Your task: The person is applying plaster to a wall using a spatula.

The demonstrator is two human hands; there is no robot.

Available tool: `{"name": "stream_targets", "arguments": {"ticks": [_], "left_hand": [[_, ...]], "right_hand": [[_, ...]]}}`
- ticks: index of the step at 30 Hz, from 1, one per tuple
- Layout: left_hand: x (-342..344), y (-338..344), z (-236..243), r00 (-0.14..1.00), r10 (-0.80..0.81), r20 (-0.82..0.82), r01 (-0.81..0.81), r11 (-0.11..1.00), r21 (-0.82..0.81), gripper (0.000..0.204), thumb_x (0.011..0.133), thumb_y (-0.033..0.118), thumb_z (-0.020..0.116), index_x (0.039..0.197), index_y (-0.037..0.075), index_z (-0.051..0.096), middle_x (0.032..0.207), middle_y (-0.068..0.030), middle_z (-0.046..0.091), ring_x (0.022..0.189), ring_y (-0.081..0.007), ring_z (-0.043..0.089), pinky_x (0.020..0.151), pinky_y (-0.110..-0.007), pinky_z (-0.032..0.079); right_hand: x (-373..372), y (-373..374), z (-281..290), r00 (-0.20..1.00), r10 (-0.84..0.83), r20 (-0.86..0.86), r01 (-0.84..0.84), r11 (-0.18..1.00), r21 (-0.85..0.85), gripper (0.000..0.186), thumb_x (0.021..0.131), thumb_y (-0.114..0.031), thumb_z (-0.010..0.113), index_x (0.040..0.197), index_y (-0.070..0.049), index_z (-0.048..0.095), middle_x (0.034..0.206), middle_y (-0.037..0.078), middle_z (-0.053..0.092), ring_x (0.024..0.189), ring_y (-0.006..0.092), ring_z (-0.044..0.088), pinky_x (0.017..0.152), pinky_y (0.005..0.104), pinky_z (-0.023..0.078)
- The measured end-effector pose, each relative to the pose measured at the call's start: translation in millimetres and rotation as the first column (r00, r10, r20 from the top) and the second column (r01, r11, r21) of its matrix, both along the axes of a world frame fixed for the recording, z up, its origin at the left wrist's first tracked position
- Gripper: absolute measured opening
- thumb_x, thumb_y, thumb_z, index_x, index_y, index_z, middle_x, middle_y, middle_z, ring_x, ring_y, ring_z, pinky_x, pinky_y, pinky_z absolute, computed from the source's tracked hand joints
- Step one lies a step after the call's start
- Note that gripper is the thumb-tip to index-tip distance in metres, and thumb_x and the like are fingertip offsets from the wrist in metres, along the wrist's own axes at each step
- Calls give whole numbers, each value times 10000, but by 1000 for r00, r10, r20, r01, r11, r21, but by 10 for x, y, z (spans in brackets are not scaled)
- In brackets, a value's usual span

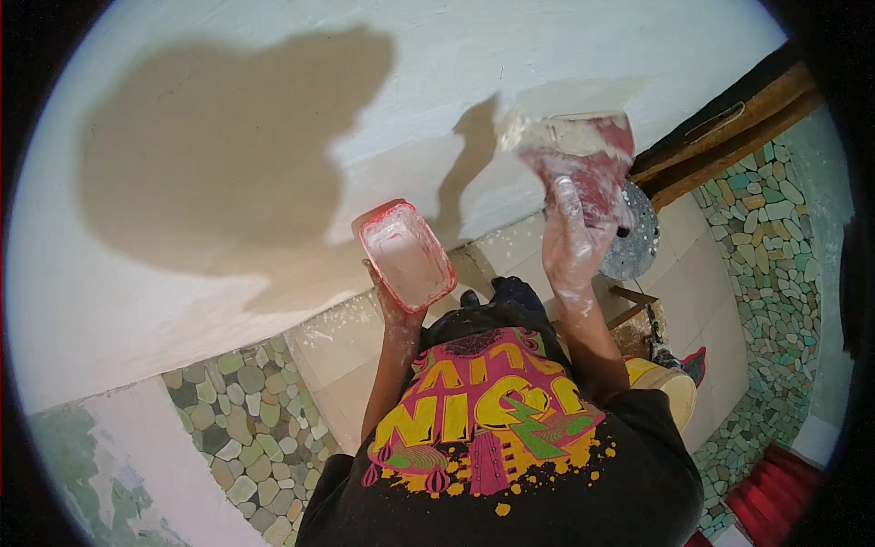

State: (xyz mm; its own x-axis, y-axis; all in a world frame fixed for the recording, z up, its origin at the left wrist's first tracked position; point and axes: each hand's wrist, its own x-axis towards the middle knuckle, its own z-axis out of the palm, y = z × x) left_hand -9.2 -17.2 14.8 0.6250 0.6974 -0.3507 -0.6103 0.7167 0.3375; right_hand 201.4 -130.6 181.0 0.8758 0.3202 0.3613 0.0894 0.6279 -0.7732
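My left hand (395, 299) is wrapped round the side of a small red rectangular plastic tub (441, 258). White paste coats the inside of the tub, and its open top faces me. Raised near the wall on the right, my right hand (574, 239) grips a red putty spreader (602, 162), thumb laid over its face. A thick smear of white putty (567, 139) lies along the spreader's upper part. Motion blurs the spreader's left end, so I cannot tell if it touches the pale wall (456, 55). White splashes cover my right fingers and wrist.
Brown wooden boards (729, 128) lean at the right. Below them are a grey speckled disc (631, 239), a wooden stool-like frame (638, 324) and a yellowish bucket (673, 392). Pale, spattered tiles (337, 337) meet pebble-patterned flooring (251, 428). Red cloth (775, 492) lies at lower right.
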Motion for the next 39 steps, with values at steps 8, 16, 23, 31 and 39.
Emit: {"name": "stream_targets", "arguments": {"ticks": [8,16,23,31,39], "left_hand": [[-45,-70,-17,999,-19,-41,19,1000,5,708,981,661,478,1490,173,420,1431,-82,534,1290,-294,545,1074,-511,475],[-145,-166,102,993,10,-120,30,945,327,607,996,315,644,1505,169,347,1407,-49,490,1271,-218,527,1035,-455,508],[-166,-179,39,996,-2,-93,26,965,259,601,998,328,640,1502,169,352,1397,-47,498,1263,-216,536,1028,-449,514],[-181,-184,27,990,-59,-128,70,994,80,725,981,676,454,1485,156,428,1429,-87,542,1278,-294,555,1078,-504,479],[-226,-171,-1,997,-20,-73,22,999,31,637,1005,618,467,1466,178,442,1390,-78,564,1252,-285,577,1046,-511,501]], "right_hand": [[178,573,-304,277,-129,952,449,894,-10,505,762,-124,757,1265,-114,705,1397,183,590,1293,374,569,994,472,511],[-47,394,-751,464,119,878,561,728,-395,513,792,-208,718,1303,-189,683,1491,126,512,1378,363,479,1117,562,297],[109,459,-403,398,-145,906,619,771,-148,455,854,-277,693,1297,-168,691,1461,143,542,1342,384,511,1120,560,312],[239,818,-976,329,48,943,653,710,-264,625,793,-189,746,1402,-233,609,1585,80,434,1464,334,388,1179,605,227],[131,198,-1050,553,121,825,619,603,-504,574,813,-30,683,1378,-107,612,1504,129,523,1383,337,495,1171,561,287]]}}
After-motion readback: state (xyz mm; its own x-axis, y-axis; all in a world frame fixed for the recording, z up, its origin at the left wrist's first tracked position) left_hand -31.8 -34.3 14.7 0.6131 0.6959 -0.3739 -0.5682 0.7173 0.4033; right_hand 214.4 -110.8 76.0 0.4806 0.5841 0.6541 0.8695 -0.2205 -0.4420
